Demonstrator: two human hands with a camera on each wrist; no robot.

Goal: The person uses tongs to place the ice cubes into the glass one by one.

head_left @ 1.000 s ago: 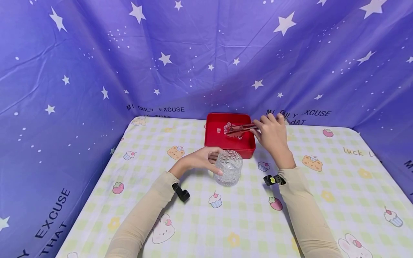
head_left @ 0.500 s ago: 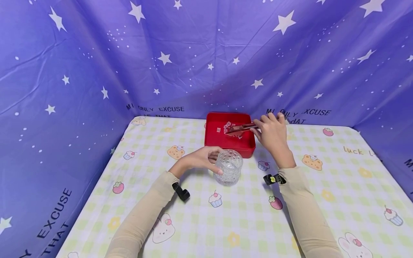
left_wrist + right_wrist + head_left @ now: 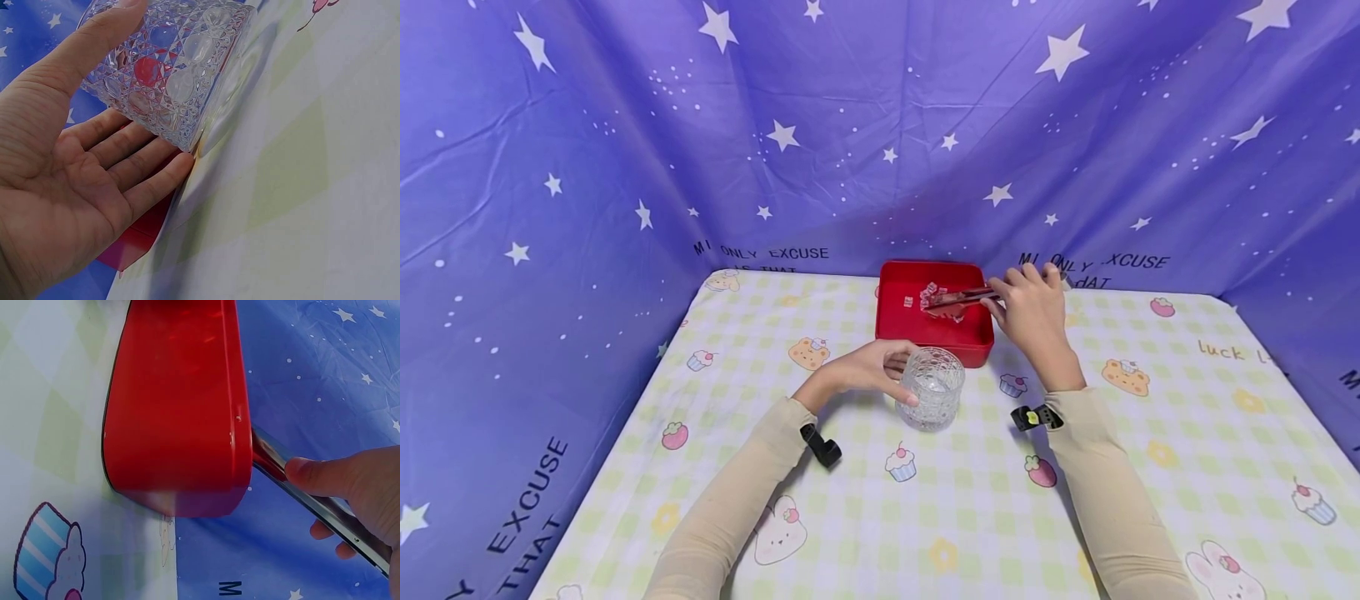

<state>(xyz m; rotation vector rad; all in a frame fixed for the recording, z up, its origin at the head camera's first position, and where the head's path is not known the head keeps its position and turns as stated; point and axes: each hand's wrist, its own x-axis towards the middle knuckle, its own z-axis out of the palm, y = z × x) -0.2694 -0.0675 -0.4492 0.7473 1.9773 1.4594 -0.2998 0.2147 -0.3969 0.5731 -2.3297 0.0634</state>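
Note:
My left hand (image 3: 867, 369) holds a clear cut-glass tumbler (image 3: 934, 393) that stands upright on the table. Its thumb lies along the near side and the fingers reach behind; the left wrist view shows the textured glass (image 3: 181, 59) against them. My right hand (image 3: 1033, 312) grips a pair of metal tongs (image 3: 973, 295), fingers and thumb around the handle (image 3: 325, 515). The tongs slant down into a red rectangular tray (image 3: 892, 330), their tips among several small clear, patterned pieces (image 3: 929, 293). In the right wrist view the tray wall (image 3: 172, 412) hides the tips.
The tray sits at the table's back edge, just behind the glass. A checked cloth (image 3: 850, 517) with cartoon prints covers the table. Purple star-patterned curtain (image 3: 850, 100) rises close behind and at both sides. Each wrist wears a black strap (image 3: 1036, 417).
The tong arms look slightly closer together over the small pieces. My right hand has barely shifted; the left hand, glass and tray stay in place.

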